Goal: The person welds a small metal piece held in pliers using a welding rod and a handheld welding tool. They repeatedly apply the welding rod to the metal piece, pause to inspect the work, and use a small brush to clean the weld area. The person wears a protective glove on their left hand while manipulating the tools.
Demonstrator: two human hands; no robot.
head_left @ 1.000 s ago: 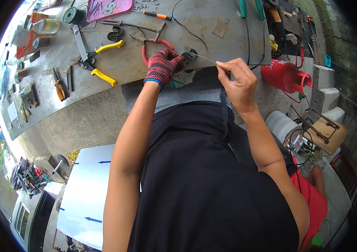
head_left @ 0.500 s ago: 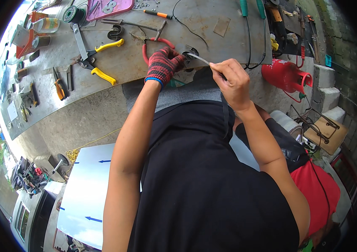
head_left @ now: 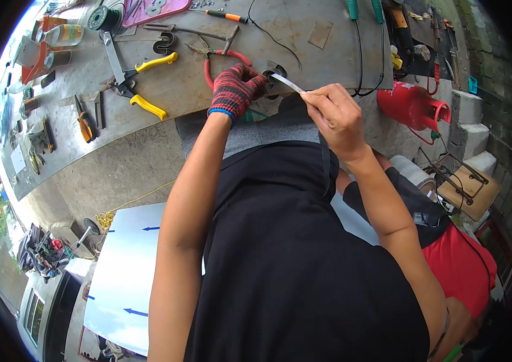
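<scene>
My left hand (head_left: 236, 92), in a red and black knit glove with a blue cuff, is closed on a small dark curved metal piece (head_left: 276, 67) at the table's near edge. Bare and pinched closed, my right hand (head_left: 335, 114) grips one end of a thin flat metal strip (head_left: 289, 83), perhaps a file. The strip's far end meets the curved piece; whether it passes inside cannot be told. Red-handled pliers (head_left: 209, 67) lie just beyond my gloved hand. Another dark curved piece (head_left: 164, 43) rests farther left.
Yellow-handled snips (head_left: 126, 87) and orange-handled pliers (head_left: 84, 122) lie left on the metal table (head_left: 322, 63). A pink tray (head_left: 153, 11) is at the back. Right of the table lies a red gas cylinder (head_left: 410, 105). Another person in a red shirt (head_left: 461, 268) is close on my right.
My right hand has shifted slightly right and down with the strip, whose flat face now looks brighter. My left hand stays nearly still. The person in red has moved a little right and down.
</scene>
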